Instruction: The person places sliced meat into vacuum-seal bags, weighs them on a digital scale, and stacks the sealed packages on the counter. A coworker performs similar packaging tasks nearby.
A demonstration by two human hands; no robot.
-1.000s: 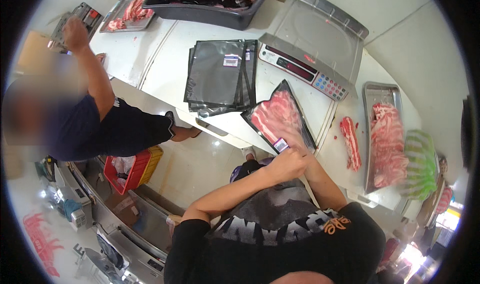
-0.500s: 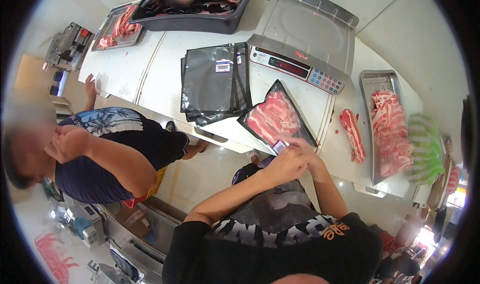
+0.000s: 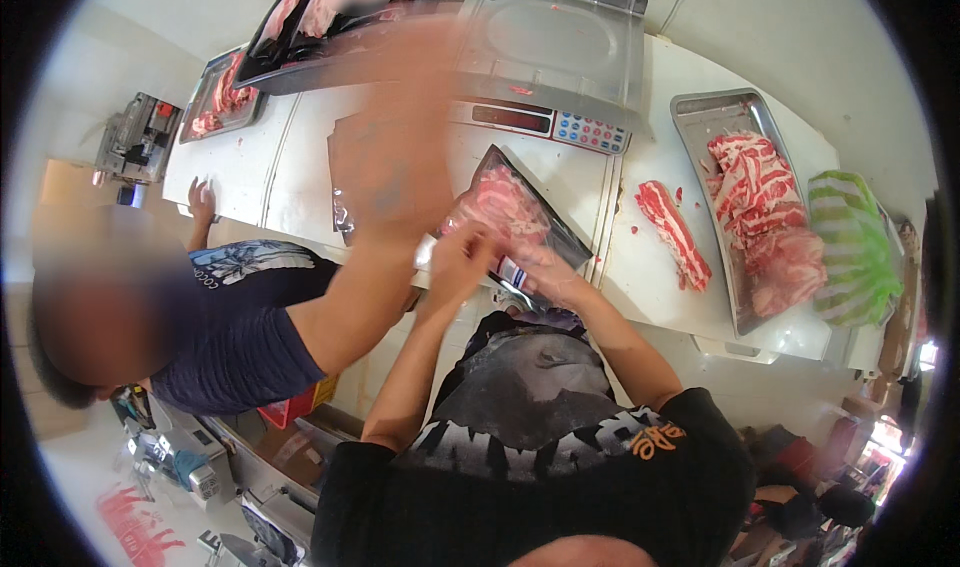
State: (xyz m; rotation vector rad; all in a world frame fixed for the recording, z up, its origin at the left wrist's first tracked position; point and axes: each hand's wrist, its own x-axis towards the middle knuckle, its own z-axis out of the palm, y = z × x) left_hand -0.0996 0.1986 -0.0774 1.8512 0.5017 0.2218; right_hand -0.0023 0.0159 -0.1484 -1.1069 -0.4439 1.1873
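A clear-fronted black vacuum bag of sliced meat [image 3: 515,207] lies tilted at the table's near edge. My right hand [image 3: 552,275] is closed on its near corner, the fingers next to a white-and-purple label [image 3: 513,272]. Beside it, my left hand [image 3: 462,265] is closed in a pinch at the bag's near left edge; what its fingertips hold is too small to make out. Beyond the bag stands a grey scale [image 3: 545,47] with a keypad. To the right, a strip of streaky meat [image 3: 672,235] rests on the white table [image 3: 625,307].
A co-worker's blurred arm [image 3: 405,157] reaches across from the left, over the stacked black bags [image 3: 345,147] toward a black tub [image 3: 355,62] of packed meat. At right are a metal tray [image 3: 700,117] with meat and a green-striped plastic bag [image 3: 850,252]. Another meat tray [image 3: 240,115] sits far left.
The co-worker's arm has swung out over the stacked bags toward the tub. My left hand has shifted left, away from my right hand, and the label now shows between them. The view has shifted.
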